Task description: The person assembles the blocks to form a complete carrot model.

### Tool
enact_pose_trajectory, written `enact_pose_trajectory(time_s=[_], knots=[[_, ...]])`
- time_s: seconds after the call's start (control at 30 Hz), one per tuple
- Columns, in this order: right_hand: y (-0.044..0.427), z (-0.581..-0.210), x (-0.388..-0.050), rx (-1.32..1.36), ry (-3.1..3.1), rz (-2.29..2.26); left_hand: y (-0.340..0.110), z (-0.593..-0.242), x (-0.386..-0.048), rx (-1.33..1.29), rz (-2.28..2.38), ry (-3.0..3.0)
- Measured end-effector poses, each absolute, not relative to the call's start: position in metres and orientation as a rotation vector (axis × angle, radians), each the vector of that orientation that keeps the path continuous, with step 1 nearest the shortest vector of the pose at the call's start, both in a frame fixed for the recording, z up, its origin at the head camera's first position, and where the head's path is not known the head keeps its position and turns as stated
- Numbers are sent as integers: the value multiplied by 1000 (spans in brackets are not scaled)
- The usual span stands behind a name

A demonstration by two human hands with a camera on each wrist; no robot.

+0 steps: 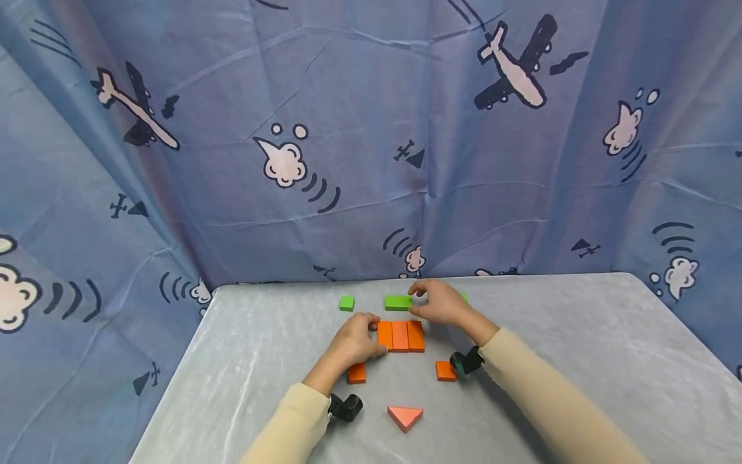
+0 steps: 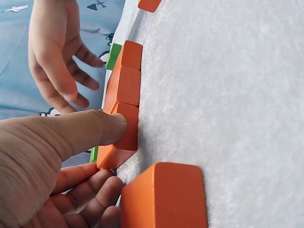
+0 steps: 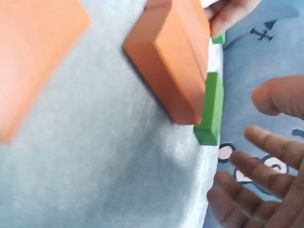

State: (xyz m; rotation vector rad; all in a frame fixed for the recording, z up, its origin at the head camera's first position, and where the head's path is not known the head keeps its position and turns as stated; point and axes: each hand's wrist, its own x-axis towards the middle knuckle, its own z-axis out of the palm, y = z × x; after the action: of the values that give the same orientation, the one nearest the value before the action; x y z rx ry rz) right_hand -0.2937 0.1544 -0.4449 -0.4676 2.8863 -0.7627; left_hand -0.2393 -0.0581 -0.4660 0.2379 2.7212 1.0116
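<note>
Head view: left hand [image 1: 351, 339] pinches an orange block [image 1: 385, 335] (row's leftmost).

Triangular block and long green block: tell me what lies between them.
Three orange blocks, set side by side, lie between the triangular block and the long green block; the head view shows this.

Head view high, facing forward-down; wrist views close, tilted sideways, sharing orange blocks [image 2: 127, 86].
</note>
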Motion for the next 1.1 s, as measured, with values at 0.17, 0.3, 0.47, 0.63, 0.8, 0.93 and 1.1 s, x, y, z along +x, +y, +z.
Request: enact_pose_trajectory(time_s=[0.17,0.3,0.47,0.63,0.8,0.93,1.1], knots=[[152,-449,-306,-497,2862,-770,-58,-466,-241,235,996,2721],[148,-451,-311,-505,2857,-762,-59,-465,-242,226,1000,2711],[145,-452,-315,-507,2857,-724,-59,-465,-242,232,1011,2710],[142,-452,-317,-495,2851,-684,-58,-466,-243,243,1010,2713],[140,-453,-320,-466,2838,-683,-58,-467,-244,239,1012,2714],[140,-453,-322,-458,2838,-670,-57,-466,-243,225,1018,2703],[141,-453,-322,-470,2826,-658,-56,-466,-243,222,1010,2713]])
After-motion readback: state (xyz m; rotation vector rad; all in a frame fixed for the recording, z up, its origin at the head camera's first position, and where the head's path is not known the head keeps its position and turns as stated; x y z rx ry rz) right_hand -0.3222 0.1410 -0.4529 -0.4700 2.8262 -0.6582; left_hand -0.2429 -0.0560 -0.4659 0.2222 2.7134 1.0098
